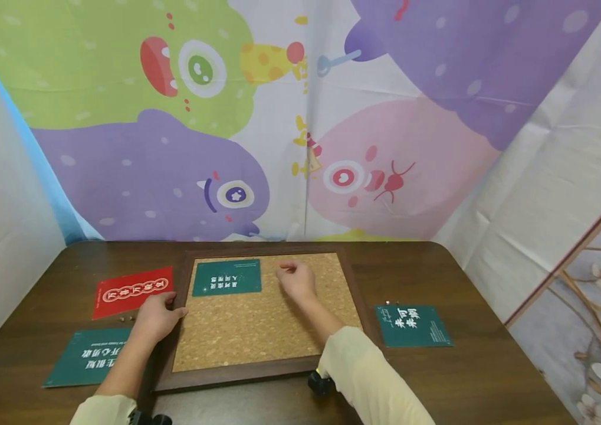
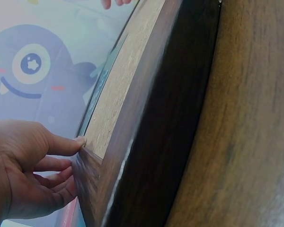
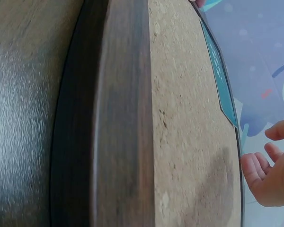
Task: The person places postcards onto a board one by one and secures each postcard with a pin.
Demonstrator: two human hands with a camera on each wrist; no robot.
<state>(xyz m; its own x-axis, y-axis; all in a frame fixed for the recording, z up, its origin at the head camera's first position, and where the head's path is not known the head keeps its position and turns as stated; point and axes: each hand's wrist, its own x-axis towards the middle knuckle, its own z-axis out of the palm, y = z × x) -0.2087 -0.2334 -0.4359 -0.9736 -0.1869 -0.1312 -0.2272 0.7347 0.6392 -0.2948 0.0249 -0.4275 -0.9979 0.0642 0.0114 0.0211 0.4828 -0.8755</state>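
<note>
A framed cork board (image 1: 247, 336) lies flat on a brown wooden table (image 1: 475, 383), in the lower middle of the head view. At its left edge, the person's left hand (image 1: 158, 319) grips the frame, thumb on top and fingers bent against the outer side. The right hand (image 1: 298, 282) is above the upper middle of the board, its fingers loosely bent, apart from the thumb and with nothing visible in them. Left of that hand, a dark green card with white writing (image 1: 242, 274) lies on the cork, towards the board's upper left corner. At the left of the frame, a red card (image 1: 106, 304) lies above a second green card (image 1: 74, 360); a third green card (image 1: 422, 330) lies at the lower right, on the table.
</note>
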